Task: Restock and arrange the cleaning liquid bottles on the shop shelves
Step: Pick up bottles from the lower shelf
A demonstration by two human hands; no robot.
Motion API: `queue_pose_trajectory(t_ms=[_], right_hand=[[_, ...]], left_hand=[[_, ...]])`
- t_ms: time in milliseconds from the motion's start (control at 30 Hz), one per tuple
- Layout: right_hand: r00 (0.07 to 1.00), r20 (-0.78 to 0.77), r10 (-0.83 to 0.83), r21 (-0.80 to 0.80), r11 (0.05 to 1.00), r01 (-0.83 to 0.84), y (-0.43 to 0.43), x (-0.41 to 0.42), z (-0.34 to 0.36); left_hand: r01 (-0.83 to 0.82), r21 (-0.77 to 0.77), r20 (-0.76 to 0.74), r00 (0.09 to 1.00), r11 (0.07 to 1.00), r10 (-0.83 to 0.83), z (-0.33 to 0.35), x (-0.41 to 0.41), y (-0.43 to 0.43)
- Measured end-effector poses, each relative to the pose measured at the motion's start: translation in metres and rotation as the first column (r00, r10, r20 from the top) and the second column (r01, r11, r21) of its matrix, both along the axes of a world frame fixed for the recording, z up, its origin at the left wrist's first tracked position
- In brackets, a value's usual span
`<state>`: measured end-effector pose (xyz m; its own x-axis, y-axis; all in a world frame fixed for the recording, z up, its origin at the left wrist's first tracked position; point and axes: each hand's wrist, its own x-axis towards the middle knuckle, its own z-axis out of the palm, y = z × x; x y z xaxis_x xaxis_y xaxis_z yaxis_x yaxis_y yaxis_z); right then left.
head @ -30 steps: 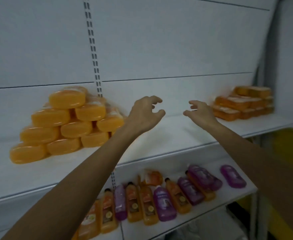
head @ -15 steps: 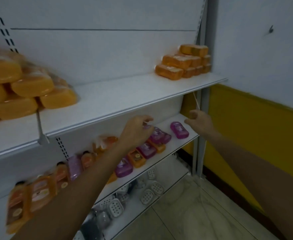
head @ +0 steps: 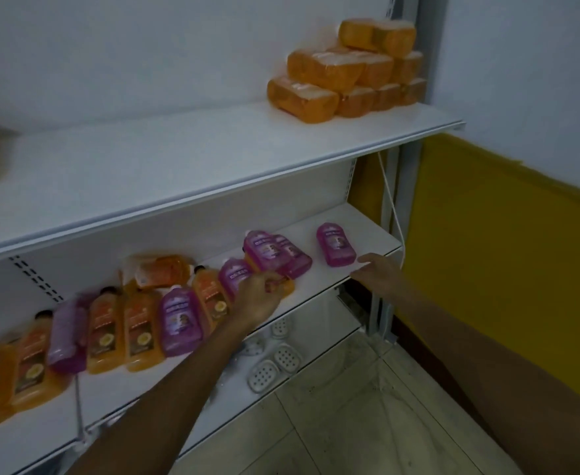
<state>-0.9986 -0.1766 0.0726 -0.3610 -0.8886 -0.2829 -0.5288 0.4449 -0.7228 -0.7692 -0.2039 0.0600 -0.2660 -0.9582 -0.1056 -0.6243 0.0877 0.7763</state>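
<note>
Orange and purple cleaning liquid bottles lie flat in a loose row on the middle shelf (head: 367, 228). My left hand (head: 257, 298) reaches in and curls its fingers onto the lower end of an orange bottle (head: 286, 286), which lies partly under two overlapping purple bottles (head: 274, 250). One purple bottle (head: 335, 245) lies alone further right. My right hand (head: 379, 269) hovers at the shelf's front edge just right of it, fingers relaxed and holding nothing. More orange bottles (head: 103, 334) and a purple one (head: 180, 325) lie to the left.
The upper shelf (head: 179, 166) carries a stack of wrapped orange soap bars (head: 346, 73) at its right end. White soap dishes (head: 274, 365) sit on the bottom shelf. A white cord (head: 389, 200) hangs by the right upright, beside a yellow wall (head: 504, 262). Tiled floor lies below.
My view dropped from the upper shelf and swung right. Both hands came down to the middle shelf; the left now rests on an orange bottle and the right nears the lone purple one.
</note>
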Motion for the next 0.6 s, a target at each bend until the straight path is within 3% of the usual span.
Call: queue_pose_trajectory(t_ms=[300,433,600], right_hand=[[0.985,0.155,-0.071,0.113,0.992,0.054,-0.067,-0.030,-0.075],[0.999,0.010,0.033,0.136,0.990,-0.034,-0.097,-0.026,-0.079],[1.000,-0.013,-0.007,0.069,0.998,0.008,-0.139,-0.050,-0.090]], left_hand=[[-0.223,0.174,-0.008,0.974,0.959,0.228,-0.053,-0.013,-0.041],[-0.341,0.186,-0.011,0.937,0.922,0.349,-0.060,-0.018,-0.077],[-0.395,0.219,0.000,0.914,0.892,0.405,-0.071,-0.032,-0.112]])
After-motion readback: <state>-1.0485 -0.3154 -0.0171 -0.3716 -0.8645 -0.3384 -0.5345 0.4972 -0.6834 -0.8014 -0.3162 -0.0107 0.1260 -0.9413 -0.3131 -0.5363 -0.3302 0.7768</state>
